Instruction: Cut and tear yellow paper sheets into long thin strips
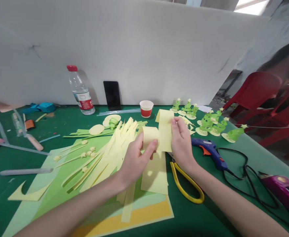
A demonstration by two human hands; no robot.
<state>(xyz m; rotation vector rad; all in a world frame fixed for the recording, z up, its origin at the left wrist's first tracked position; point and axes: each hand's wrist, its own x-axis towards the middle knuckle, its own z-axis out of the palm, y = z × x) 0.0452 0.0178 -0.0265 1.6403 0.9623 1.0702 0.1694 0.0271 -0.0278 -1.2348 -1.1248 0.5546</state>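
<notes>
Between my hands is a pale yellow paper strip with curled ends. My left hand pinches a rolled part of it between thumb and fingers. On its right edge, the fingers of my right hand are closed. Below lies a flat yellow paper piece. A pile of narrow pale yellow strips rests left of my left hand on green sheets. Scissors with yellow handles lie under my right forearm, their blades partly hidden.
A blue glue gun with a black cable lies right. Small green paper trees stand behind it. A paper cup, a phone and a water bottle line the back. A person sits far right near red chairs.
</notes>
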